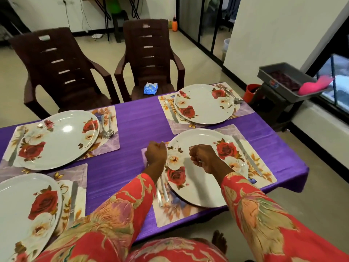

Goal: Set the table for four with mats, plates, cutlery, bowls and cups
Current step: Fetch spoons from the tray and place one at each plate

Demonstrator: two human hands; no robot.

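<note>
L hand fingers curled, empty? can't tell | R hand same | over plate

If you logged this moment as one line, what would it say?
stage: cutlery | left hand: fist over cutlery | right hand: fist above near-right plate | bowls, cups: none visible

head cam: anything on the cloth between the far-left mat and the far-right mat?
Nothing. In the head view the purple cloth between the far-left mat and the far-right mat is bare.
</note>
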